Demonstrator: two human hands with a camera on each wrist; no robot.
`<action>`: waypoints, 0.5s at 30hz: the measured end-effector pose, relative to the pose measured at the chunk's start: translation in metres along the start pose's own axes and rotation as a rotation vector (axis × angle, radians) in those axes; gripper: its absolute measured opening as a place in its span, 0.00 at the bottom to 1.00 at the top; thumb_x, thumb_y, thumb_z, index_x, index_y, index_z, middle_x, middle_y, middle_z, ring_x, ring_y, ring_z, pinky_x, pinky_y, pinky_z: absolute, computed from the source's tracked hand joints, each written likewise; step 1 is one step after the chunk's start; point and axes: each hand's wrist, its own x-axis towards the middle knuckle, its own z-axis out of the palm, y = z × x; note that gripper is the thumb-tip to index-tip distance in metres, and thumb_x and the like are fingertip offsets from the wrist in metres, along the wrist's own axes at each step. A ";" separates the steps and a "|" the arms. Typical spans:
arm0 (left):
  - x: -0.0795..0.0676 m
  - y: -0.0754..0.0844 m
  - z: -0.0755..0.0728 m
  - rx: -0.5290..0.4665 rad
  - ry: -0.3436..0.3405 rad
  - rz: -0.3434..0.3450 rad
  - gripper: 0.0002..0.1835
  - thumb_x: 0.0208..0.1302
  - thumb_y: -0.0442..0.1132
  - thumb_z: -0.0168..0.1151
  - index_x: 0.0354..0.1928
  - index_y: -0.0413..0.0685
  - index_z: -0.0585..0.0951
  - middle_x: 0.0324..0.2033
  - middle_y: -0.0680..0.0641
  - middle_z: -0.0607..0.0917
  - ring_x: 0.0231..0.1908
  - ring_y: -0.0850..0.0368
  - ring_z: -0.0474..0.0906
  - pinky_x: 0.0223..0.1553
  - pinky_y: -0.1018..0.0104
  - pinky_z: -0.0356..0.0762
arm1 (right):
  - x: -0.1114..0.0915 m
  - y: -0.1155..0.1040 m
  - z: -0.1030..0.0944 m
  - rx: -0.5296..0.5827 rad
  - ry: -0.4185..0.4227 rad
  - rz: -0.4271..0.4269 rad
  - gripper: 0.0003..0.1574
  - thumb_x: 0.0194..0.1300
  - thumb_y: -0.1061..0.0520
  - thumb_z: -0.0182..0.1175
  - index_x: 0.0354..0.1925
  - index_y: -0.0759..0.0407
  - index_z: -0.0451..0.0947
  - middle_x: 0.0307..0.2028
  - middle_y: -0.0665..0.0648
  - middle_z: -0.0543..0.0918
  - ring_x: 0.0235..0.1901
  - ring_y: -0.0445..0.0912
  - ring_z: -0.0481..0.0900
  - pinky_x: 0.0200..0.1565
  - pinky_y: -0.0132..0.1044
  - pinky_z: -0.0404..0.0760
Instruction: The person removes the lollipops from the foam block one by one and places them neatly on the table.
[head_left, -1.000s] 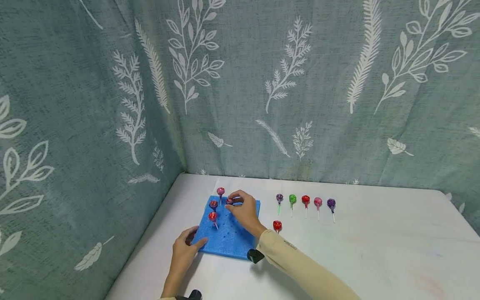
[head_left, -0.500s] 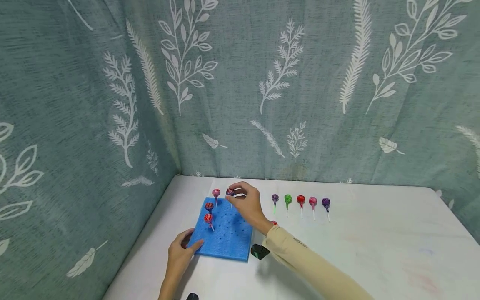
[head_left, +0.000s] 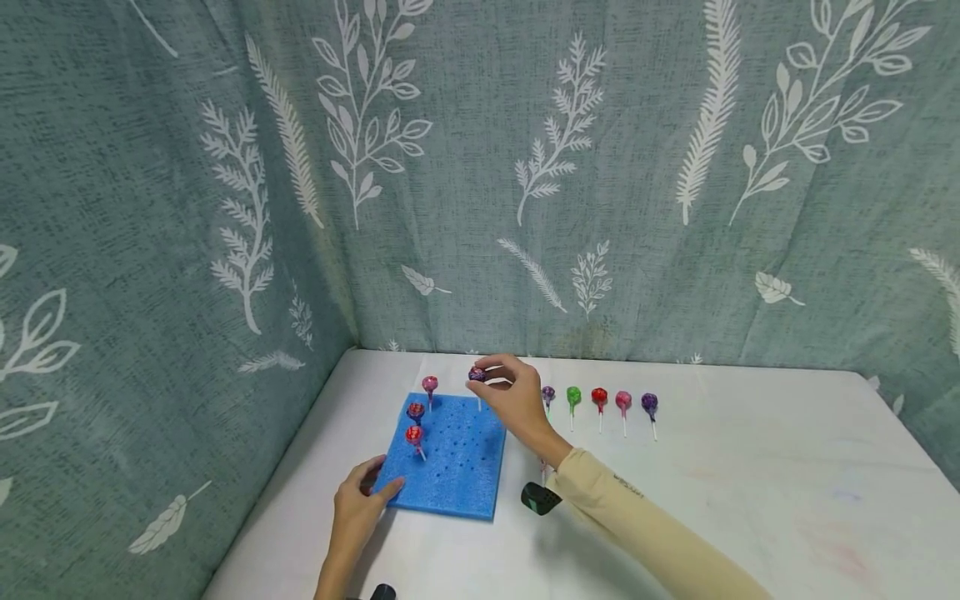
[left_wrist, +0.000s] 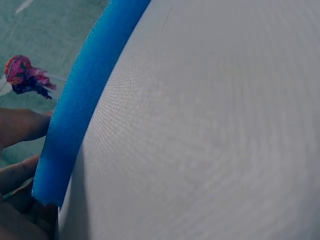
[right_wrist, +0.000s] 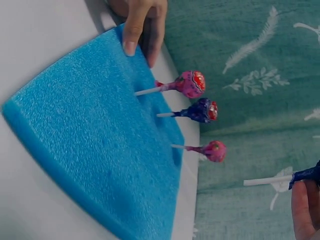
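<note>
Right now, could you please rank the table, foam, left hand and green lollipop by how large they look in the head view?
1. Table
2. Foam
3. Left hand
4. Green lollipop

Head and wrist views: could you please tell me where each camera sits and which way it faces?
Head: worn on the head, facing forward and down at the blue foam board; the left hand and right hand show.
Left wrist: on that wrist, facing the board's edge and the white table; part of the left hand shows.
Right wrist: on that wrist, facing across the board toward the leaf-patterned curtain; the left hand and part of the right hand show.
Shared: head and right wrist both show three lollipops stuck in the board.
</note>
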 end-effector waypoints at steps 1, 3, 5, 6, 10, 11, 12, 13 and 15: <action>0.000 0.000 0.000 -0.001 -0.004 -0.005 0.29 0.55 0.37 0.69 0.59 0.37 0.73 0.49 0.38 0.78 0.47 0.46 0.73 0.49 0.53 0.70 | 0.000 -0.001 -0.002 0.002 0.003 0.002 0.16 0.55 0.69 0.66 0.43 0.74 0.77 0.40 0.71 0.80 0.41 0.62 0.80 0.44 0.50 0.80; 0.000 0.000 0.000 -0.001 -0.007 -0.008 0.29 0.55 0.38 0.69 0.59 0.37 0.73 0.49 0.37 0.78 0.47 0.45 0.72 0.49 0.53 0.70 | -0.002 -0.003 -0.006 -0.004 0.006 0.008 0.15 0.55 0.69 0.66 0.43 0.74 0.78 0.40 0.71 0.81 0.41 0.62 0.80 0.44 0.50 0.80; 0.000 0.000 0.000 0.001 -0.008 -0.012 0.29 0.55 0.37 0.68 0.59 0.36 0.73 0.49 0.37 0.78 0.47 0.45 0.72 0.49 0.52 0.70 | -0.003 -0.005 -0.010 -0.013 0.004 0.015 0.15 0.55 0.69 0.66 0.43 0.74 0.78 0.41 0.70 0.81 0.41 0.61 0.80 0.44 0.50 0.80; 0.000 0.000 0.000 -0.001 -0.008 -0.013 0.29 0.55 0.37 0.69 0.59 0.36 0.73 0.49 0.37 0.78 0.47 0.45 0.72 0.50 0.52 0.70 | -0.003 -0.006 -0.012 -0.017 0.003 0.015 0.16 0.55 0.69 0.66 0.43 0.74 0.78 0.41 0.70 0.81 0.41 0.61 0.80 0.44 0.50 0.80; 0.000 0.001 0.000 -0.005 -0.007 -0.010 0.30 0.55 0.37 0.68 0.59 0.36 0.73 0.50 0.36 0.78 0.48 0.44 0.72 0.50 0.51 0.70 | -0.005 -0.007 -0.020 -0.034 0.007 0.023 0.16 0.55 0.68 0.66 0.43 0.73 0.78 0.41 0.69 0.81 0.41 0.60 0.81 0.44 0.47 0.80; 0.000 0.001 0.000 -0.007 -0.008 -0.009 0.29 0.55 0.36 0.68 0.59 0.36 0.73 0.50 0.36 0.77 0.48 0.44 0.72 0.51 0.51 0.70 | -0.006 -0.008 -0.022 -0.035 0.009 0.024 0.16 0.55 0.68 0.66 0.43 0.73 0.78 0.41 0.69 0.81 0.41 0.60 0.81 0.44 0.46 0.81; 0.000 0.001 0.000 -0.008 -0.009 -0.008 0.29 0.55 0.36 0.68 0.60 0.36 0.72 0.50 0.36 0.77 0.48 0.44 0.72 0.51 0.51 0.69 | -0.007 -0.008 -0.024 -0.038 0.013 0.027 0.16 0.56 0.68 0.66 0.43 0.73 0.78 0.41 0.69 0.81 0.41 0.60 0.81 0.44 0.45 0.81; -0.001 0.002 0.000 -0.008 -0.009 -0.009 0.30 0.55 0.36 0.68 0.60 0.36 0.72 0.50 0.36 0.77 0.48 0.43 0.72 0.51 0.50 0.69 | -0.007 -0.008 -0.026 -0.039 0.014 0.032 0.16 0.56 0.68 0.66 0.43 0.73 0.78 0.41 0.69 0.81 0.41 0.60 0.81 0.44 0.44 0.81; -0.001 0.002 0.000 -0.007 -0.011 -0.012 0.30 0.55 0.36 0.68 0.60 0.36 0.72 0.50 0.35 0.77 0.49 0.43 0.72 0.52 0.50 0.69 | -0.009 -0.009 -0.030 -0.043 0.020 0.041 0.16 0.56 0.68 0.66 0.44 0.73 0.78 0.41 0.69 0.81 0.42 0.60 0.81 0.44 0.43 0.81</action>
